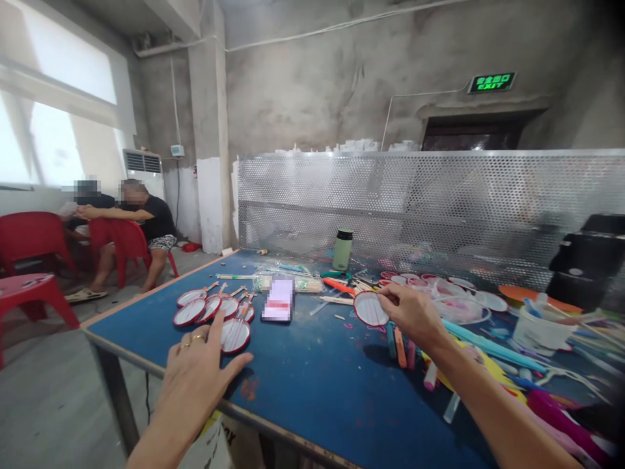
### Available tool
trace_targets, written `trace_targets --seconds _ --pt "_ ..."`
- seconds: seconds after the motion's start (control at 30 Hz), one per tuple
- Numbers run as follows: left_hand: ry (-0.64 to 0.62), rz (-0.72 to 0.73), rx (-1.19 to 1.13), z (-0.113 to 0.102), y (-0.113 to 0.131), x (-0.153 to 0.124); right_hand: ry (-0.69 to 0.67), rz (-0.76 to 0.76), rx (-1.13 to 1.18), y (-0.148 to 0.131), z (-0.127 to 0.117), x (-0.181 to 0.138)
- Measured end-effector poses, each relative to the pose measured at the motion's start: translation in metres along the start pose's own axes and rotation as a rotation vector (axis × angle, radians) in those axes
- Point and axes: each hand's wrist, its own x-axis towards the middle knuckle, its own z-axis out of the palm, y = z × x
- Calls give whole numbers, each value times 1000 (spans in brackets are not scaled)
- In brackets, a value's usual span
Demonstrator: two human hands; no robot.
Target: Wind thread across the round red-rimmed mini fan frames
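My right hand [400, 308] pinches the edge of a small round white disc with a red rim [370, 311], raised close to the cluttered side of the table. On the left, my left hand [202, 365] has its fingers spread and thumb stretched out. Its index finger overlaps the nearest red-rimmed round fan [236, 337]; whether it touches cannot be told. Beyond it, several similar fans [189, 312] lie overlapped, with short handles pointing away. A phone [277, 299] with a lit screen stands between the two hands.
On the blue table [303, 391] are a green tumbler [343, 249], more red-rimmed discs [491, 301], a white tub of tools [541, 329], coloured sticks [400, 346] and strips. A perforated metal screen [303, 195] backs the table. Two people sit on red chairs [127, 244] at left.
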Motion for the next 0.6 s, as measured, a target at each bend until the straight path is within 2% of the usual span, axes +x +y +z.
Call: trace_targets --seconds 0.13,0.4,0.5,0.6 --pt "-34 14 -8 1 9 5 5 -8 -3 0 -1 0" --pt "-39 14 31 -1 11 12 32 -20 -16 1 0 -1" --pt "-21 4 13 -2 12 14 36 -23 -15 0 -2 -1" --pt "51 -11 -21 -3 15 12 39 -23 -17 0 -3 -1"
